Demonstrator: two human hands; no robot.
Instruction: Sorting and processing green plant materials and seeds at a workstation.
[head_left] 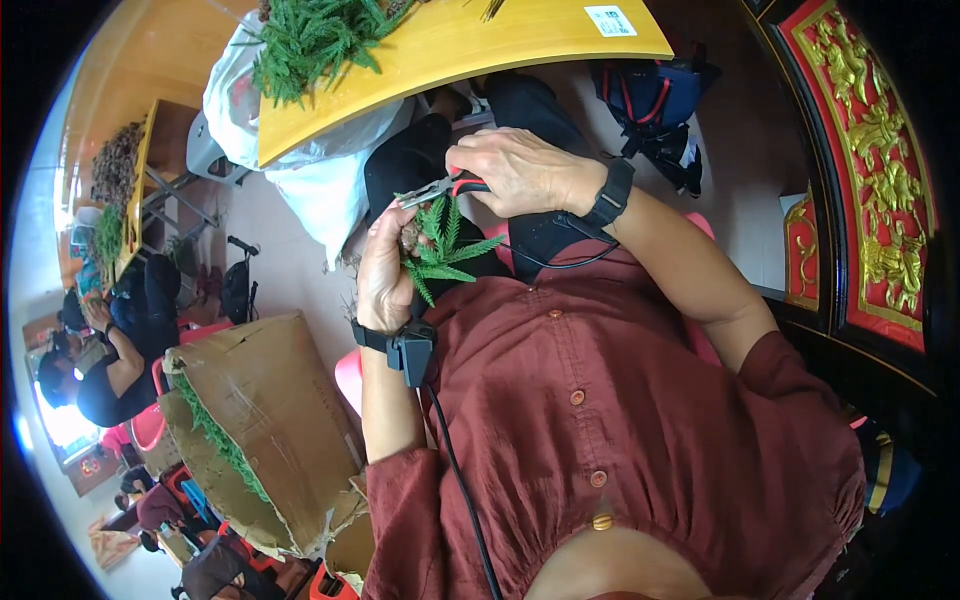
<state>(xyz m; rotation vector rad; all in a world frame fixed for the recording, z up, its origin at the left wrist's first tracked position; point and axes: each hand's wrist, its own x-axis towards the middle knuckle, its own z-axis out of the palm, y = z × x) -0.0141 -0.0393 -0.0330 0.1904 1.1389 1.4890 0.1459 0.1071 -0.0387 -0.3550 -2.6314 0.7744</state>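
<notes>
Above my lap, my left hand (382, 265) is closed around an artificial green sprig (447, 250) with fern-like leaves. A small brown pine cone (410, 236) shows at the base of the leaves, beside the left fingers. My right hand (530, 172) is wrapped round the red and black handles of pliers (428, 192). The metal jaws point left and reach the left fingertips, just above the sprig. What sits between the jaws is too small to make out.
A yellow table (480, 45) stands ahead, bearing a heap of green sprigs (312, 50). White plastic bags (325, 195) hang by its left side. An open cardboard box (265, 400) of greenery is on my left. A carved red-and-gold panel (868, 165) rises at right; people sit far left.
</notes>
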